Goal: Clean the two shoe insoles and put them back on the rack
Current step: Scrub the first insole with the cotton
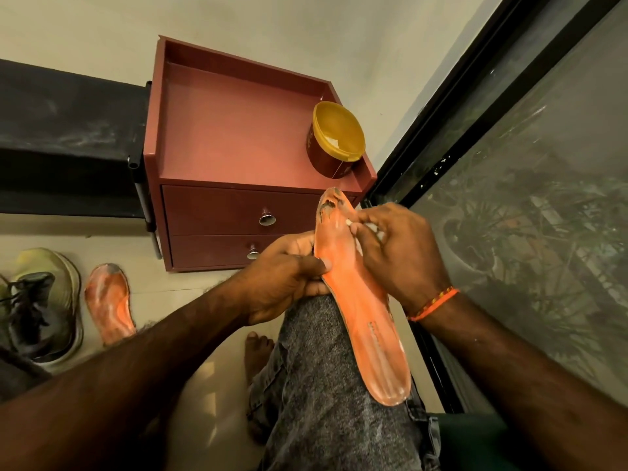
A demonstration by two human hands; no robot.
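So the long flat orange foam insole (356,294) lies along the person's knee, its axis running from 11 o'clock (worn toe) to 5 o'clock (heel). Left hand (289,277) has its grip around the middle edge; right hand (397,253) pinches a small white wad (348,223) near the toe. The second orange insole (108,302) sits on the floor at 9 o'clock.

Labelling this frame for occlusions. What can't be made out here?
- Right hand: pinches something small and white against the insole; too small to identify.
- Tub: label turned away, contents unclear.
- Insole on the floor: heel end hidden by the left forearm.
- Shoes: cut off by the left edge.
- Rack: dark and cut off, shelves not visible.
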